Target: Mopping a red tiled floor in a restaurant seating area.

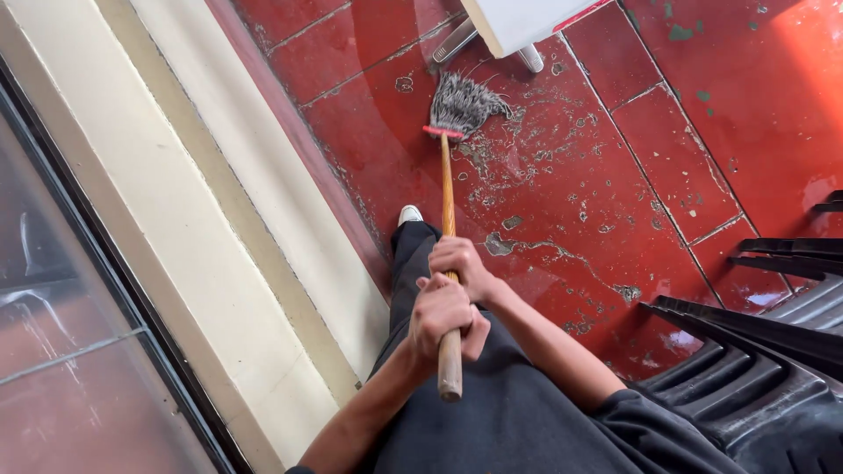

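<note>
Both hands grip a wooden broom handle. The left hand is wrapped in a closed fist around the handle near its upper end, with a short stub of wood projecting below the fist. The right hand sits just above it in the picture, farther down the handle toward the head, fingers curled around the wood. The two hands touch or nearly touch each other.

The handle runs from the hands up the picture to the broom head. The head consists of grey bristles fixed in a red band. The bristles rest on the red tiled floor and splay toward the right.

The floor paint is worn, with pale chipped patches concentrated around and below the broom head. A white object on metal legs stands at the top edge, just beyond the bristles; it is cropped, so its kind cannot be told, possibly a table or an appliance.

The person wears dark trousers and a white shoe, which stands on the floor left of the handle. A cream wall ledge runs diagonally at left, beside a dark-framed window pane. Stacked dark plastic chairs occupy the lower right corner, well apart from the broom head.
</note>
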